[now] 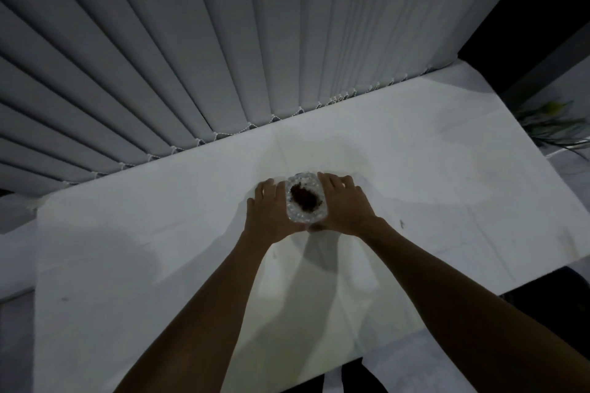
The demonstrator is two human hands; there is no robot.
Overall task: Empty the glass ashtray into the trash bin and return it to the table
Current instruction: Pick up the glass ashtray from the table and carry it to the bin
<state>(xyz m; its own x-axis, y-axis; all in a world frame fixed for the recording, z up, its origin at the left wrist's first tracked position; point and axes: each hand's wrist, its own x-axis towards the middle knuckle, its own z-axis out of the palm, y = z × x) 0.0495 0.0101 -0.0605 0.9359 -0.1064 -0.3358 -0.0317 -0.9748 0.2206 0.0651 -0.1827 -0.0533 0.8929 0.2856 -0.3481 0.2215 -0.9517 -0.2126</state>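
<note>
Your left hand (pixel 267 206) and right hand (pixel 343 202) clasp the glass ashtray (pixel 306 199) from both sides, near the table's (pixel 127 233) far edge; dark ash (pixel 305 198) fills it.

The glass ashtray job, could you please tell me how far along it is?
Nothing looks done: the glass ashtray still holds dark debris. In hand: the left hand and right hand cup its sides over the white table. Left: emptying into a bin, not in view, and returning it.
</note>
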